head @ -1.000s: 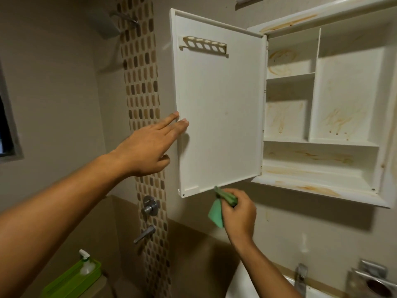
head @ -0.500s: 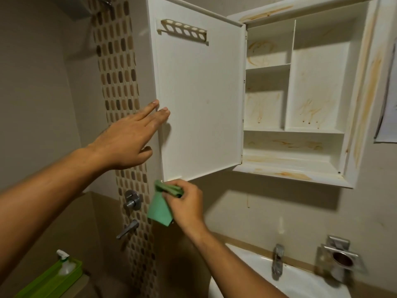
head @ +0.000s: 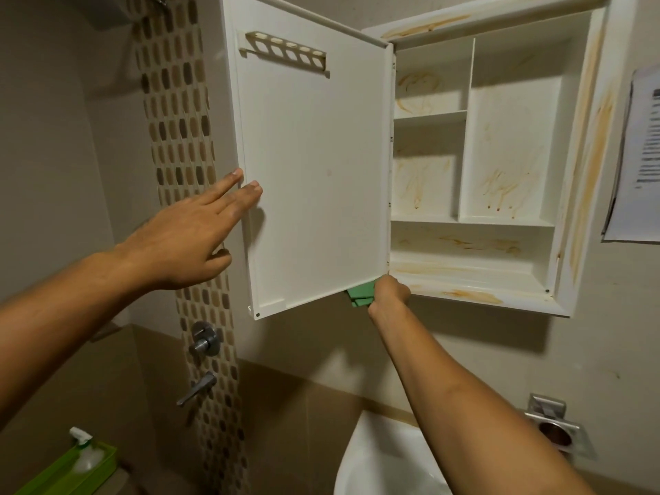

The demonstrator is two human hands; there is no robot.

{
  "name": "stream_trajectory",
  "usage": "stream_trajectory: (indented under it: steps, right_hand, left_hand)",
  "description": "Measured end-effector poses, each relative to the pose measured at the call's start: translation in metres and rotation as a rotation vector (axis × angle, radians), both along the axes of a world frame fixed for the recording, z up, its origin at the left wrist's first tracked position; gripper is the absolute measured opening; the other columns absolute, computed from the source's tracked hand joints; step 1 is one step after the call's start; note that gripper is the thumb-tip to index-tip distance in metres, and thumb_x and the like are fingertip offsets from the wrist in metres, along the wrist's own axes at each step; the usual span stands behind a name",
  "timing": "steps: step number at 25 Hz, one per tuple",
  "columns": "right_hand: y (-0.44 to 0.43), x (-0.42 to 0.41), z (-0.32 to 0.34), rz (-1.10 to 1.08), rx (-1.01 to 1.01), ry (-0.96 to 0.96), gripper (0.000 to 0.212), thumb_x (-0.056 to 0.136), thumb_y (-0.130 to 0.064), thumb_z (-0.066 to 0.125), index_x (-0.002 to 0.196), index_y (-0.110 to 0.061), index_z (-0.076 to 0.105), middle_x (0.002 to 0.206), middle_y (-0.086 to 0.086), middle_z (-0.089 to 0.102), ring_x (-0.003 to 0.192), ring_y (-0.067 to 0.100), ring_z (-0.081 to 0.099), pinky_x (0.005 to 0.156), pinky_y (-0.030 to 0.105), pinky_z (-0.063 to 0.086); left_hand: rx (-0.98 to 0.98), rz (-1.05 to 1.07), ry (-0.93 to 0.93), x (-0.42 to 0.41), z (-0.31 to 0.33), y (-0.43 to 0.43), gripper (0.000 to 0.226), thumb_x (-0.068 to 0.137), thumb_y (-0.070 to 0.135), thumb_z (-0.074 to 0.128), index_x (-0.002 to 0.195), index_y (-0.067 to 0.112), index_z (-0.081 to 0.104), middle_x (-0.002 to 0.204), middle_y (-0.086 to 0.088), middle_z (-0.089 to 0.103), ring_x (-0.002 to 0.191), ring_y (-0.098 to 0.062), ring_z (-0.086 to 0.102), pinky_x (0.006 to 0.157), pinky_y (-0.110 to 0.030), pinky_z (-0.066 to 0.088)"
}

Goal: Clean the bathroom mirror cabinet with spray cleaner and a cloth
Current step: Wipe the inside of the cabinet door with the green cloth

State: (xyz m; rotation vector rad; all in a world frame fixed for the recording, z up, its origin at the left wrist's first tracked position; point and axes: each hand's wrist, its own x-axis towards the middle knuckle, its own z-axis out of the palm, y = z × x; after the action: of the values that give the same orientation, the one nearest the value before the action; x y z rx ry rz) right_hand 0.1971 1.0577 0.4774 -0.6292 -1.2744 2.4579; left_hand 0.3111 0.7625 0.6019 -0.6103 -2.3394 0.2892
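Pretty clearly a small home bathroom. There's a white mirror cabinet (head: 585, 173) up on the wall above a white washbasin (head: 378, 459). Its door (head: 314, 173) is swung open, with a slotted rack (head: 284, 53) on the inside, and the shelves are streaked with orange-brown stains. To the left, a strip of brown mosaic tiles (head: 178, 119) runs down the beige wall, with a chrome shower valve (head: 204, 340) and a lever tap (head: 198, 387) on it. A pump bottle (head: 85, 455) sits in a lime-green tray (head: 60, 476) bottom left. A steel wall holder (head: 555, 432) is mounted near the basin.
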Motion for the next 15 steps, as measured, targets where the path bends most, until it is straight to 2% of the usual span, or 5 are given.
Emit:
stream_trajectory:
  steps: [3,5,8,13,15]
  right_hand:
    - [-0.021,0.013,0.0,0.011,-0.026,0.01,0.024,0.09,0.007,0.051,0.111,0.002,0.062,0.095,0.012,0.067,0.07,0.027,0.066,0.065,0.042,0.062]
    - [-0.041,0.025,-0.006,0.079,-0.063,0.026,0.027,0.089,0.011,0.049,0.112,0.002,0.061,0.103,0.016,0.069,0.074,0.027,0.067,0.07,0.042,0.061]
    - [-0.081,0.059,-0.014,0.216,-0.08,0.045,0.029,0.09,0.015,0.048,0.113,0.0,0.057,0.098,0.014,0.065,0.08,0.027,0.067,0.067,0.036,0.058]
    - [-0.129,0.102,-0.023,0.515,-0.015,0.017,0.025,0.088,0.015,0.054,0.108,0.001,0.059,0.102,0.021,0.069,0.093,0.035,0.072,0.09,0.048,0.06]
    - [-0.122,0.116,-0.018,0.572,0.14,0.027,0.027,0.088,0.013,0.055,0.11,0.001,0.061,0.1,0.021,0.071,0.088,0.034,0.073,0.078,0.045,0.063]
  left_hand:
    - [0.008,-0.009,-0.019,0.0,0.003,-0.001,0.098,0.093,0.022,0.063,0.164,0.024,-0.004,0.168,0.004,-0.016,0.154,-0.009,-0.011,0.109,-0.031,0.034]
    - [0.001,0.008,-0.032,0.002,0.004,-0.001,0.097,0.093,0.022,0.061,0.164,0.024,-0.006,0.167,0.005,-0.017,0.153,-0.008,-0.013,0.109,-0.028,0.031]
    - [-0.008,0.02,-0.045,0.007,0.006,0.001,0.097,0.094,0.022,0.06,0.164,0.024,-0.008,0.163,0.008,-0.021,0.151,-0.005,-0.019,0.115,-0.029,0.026]
    - [-0.011,0.045,-0.071,0.016,0.008,0.006,0.097,0.094,0.021,0.059,0.164,0.022,-0.008,0.16,0.009,-0.024,0.148,-0.003,-0.022,0.121,-0.032,0.021]
    - [-0.025,0.049,-0.077,0.019,0.01,0.006,0.096,0.094,0.021,0.058,0.164,0.022,-0.007,0.164,0.007,-0.02,0.147,-0.003,-0.021,0.123,-0.034,0.017]
